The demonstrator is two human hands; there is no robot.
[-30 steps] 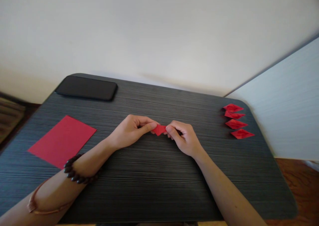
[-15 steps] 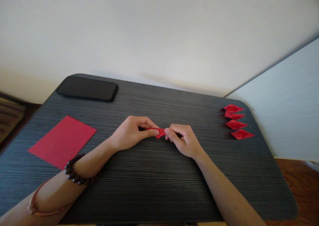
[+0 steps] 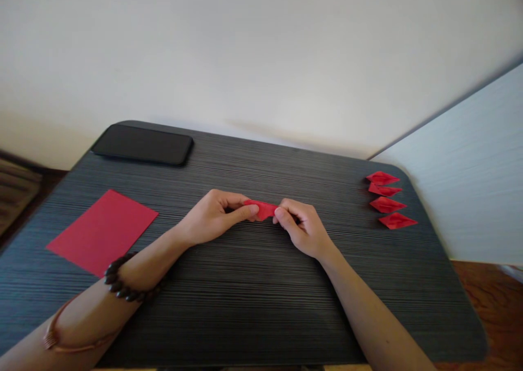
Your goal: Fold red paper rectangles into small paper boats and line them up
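Between my two hands is a small piece of folded red paper (image 3: pixel 267 211), held just over the middle of the table. My left hand (image 3: pixel 216 216) pinches its left end, thumb in front and fingers behind. At the other end, my right hand (image 3: pixel 301 225) grips the paper between thumb and fingers. The paper's middle shows a long top edge and a lower point. Its ends are partly hidden by my fingertips.
Several folded red paper boats (image 3: pixel 396 220) stand in a column at the table's right side. A flat red paper sheet (image 3: pixel 104 232) lies on the left, near my beaded wrist. A black phone (image 3: pixel 143 145) rests at the back left. A wall borders the dark table (image 3: pixel 261 305).
Both hands have shifted slightly, with the fingertips a little farther apart. More of the folded red paper shows between them now.
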